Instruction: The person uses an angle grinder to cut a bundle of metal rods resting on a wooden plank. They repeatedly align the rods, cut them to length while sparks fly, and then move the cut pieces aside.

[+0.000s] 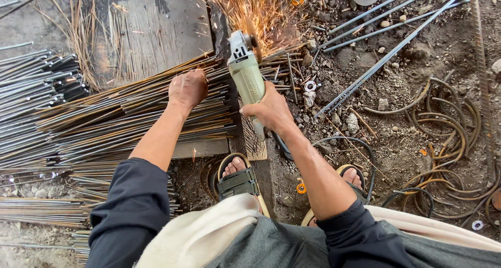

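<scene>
My right hand (270, 110) grips the body of a pale green angle grinder (245, 72). Its disc (254, 43) bites into the ends of a bundle of thin rusty steel rods (120, 114), and orange sparks (250, 7) fly away from me. My left hand (188, 88) is closed in a fist and presses down on the rod bundle just left of the grinder. The rods lie across a wooden board (156, 33).
More thin rods (36, 80) are stacked at the left. Long steel bars (386, 54) and coiled wire (443, 137) lie on the gravel at the right. My sandalled feet (237, 177) stand near the board, with a black cable (360, 148) beside them.
</scene>
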